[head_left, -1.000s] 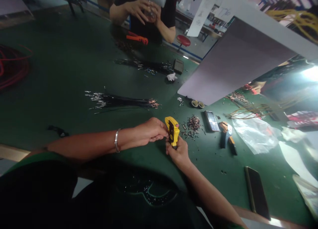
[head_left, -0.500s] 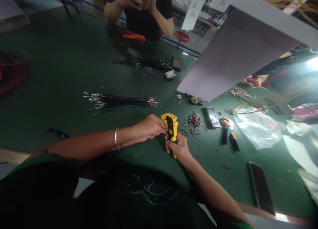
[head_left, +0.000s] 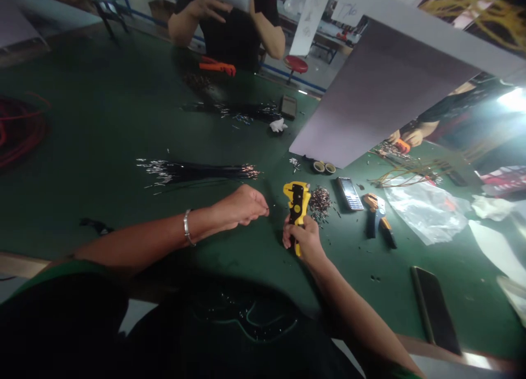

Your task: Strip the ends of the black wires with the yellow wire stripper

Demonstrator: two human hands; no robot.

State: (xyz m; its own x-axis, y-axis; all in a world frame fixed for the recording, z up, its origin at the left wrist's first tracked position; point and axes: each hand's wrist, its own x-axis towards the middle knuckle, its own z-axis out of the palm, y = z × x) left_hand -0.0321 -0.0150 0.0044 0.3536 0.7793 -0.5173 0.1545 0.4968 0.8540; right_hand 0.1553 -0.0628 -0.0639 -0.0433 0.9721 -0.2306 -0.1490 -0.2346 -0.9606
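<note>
My right hand [head_left: 304,237] is wrapped round the handles of a yellow and black wire stripper [head_left: 297,204], its jaws pointing away from me. Left of the tool, my left hand [head_left: 246,205] is closed in a pinch, apart from the jaws. Whatever lies in that pinch is too small to name; a tiny dark tip shows at the fingertips. A bundle of black wires [head_left: 201,172] lies beyond my left hand, with bare copper at its right end and silvery ends at its left. Right of the stripper is a heap of small dark offcuts [head_left: 321,202].
A keypad phone [head_left: 350,194], an orange and blue plier-like tool [head_left: 376,214], a clear plastic bag [head_left: 427,209] and a smartphone [head_left: 436,309] lie to the right. Tape rolls [head_left: 324,167] sit by a grey panel [head_left: 382,88]. Co-workers are across the table and behind the panel.
My left hand has drawn back left, away from the stripper's jaws. My right hand has shifted slightly right with the stripper, which now stands apart from the left hand.
</note>
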